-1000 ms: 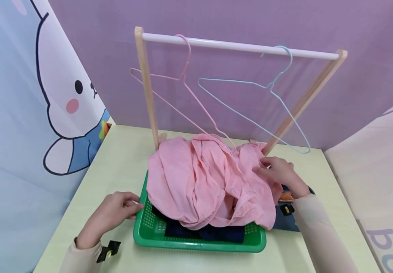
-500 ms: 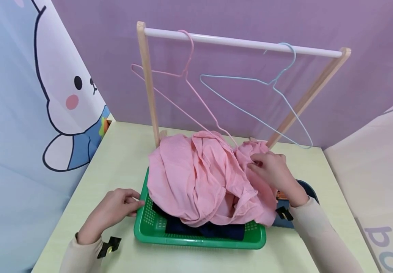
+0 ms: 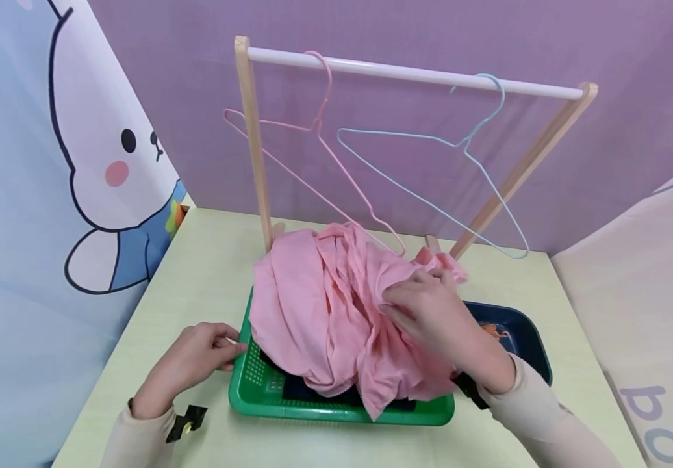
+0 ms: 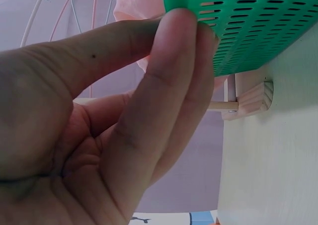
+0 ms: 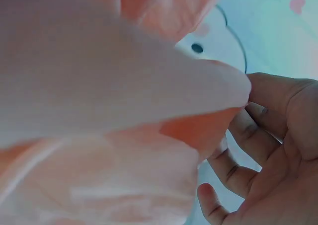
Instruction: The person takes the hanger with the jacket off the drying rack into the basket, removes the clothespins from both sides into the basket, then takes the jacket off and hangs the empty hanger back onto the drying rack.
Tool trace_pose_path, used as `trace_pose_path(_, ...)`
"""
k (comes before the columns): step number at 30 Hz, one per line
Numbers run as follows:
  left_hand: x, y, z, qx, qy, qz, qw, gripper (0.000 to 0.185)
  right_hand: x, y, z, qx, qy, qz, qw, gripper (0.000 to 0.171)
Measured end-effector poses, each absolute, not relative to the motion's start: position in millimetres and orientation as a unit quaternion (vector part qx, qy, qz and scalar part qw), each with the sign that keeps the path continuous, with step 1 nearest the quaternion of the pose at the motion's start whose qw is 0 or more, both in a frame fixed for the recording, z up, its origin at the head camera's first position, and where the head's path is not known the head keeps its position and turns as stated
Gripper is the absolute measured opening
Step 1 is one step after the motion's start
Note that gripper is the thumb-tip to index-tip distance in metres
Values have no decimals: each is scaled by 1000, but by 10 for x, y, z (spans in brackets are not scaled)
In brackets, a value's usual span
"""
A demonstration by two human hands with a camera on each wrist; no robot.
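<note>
Left hand (image 3: 197, 354) pinched the green basket (image 3: 295, 412) at lower left of frame, I figured to steady it. Right hand (image 3: 432, 309) pinched the pink garment (image 3: 298, 296) mid-frame, probably controlling slack.

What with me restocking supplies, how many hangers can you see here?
2. In the head view, the pink hanger is on the white rail toward its left end, the light blue hanger toward its right. Any under the pink garment would be hidden.
</note>
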State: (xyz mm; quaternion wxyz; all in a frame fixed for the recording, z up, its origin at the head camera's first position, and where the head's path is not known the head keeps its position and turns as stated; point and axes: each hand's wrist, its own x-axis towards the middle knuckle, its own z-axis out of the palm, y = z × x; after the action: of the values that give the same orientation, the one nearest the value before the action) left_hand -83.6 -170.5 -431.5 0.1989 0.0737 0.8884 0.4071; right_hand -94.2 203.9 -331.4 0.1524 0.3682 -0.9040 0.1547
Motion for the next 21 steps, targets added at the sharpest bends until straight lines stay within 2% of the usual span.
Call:
trace_pose_path(7,-838,-1711,-4322,76,891,402,196,28,-868,1623,-3312,408,-901,109,99,10)
trace_pose_path(11,-834,-1710,-4321,73,891,402,197,29,-838,1369,-3322,433,-897,57,68,13)
trace_pose_path(16,-832,-1709,-4323,68,889,406,201,30,-832,1142,-3367,451,-891,0,56,18)
trace_pose_path(21,-831,-1704,-4333,66,887,410,202,30,-827,1093,-3407,448,-892,-32,51,13)
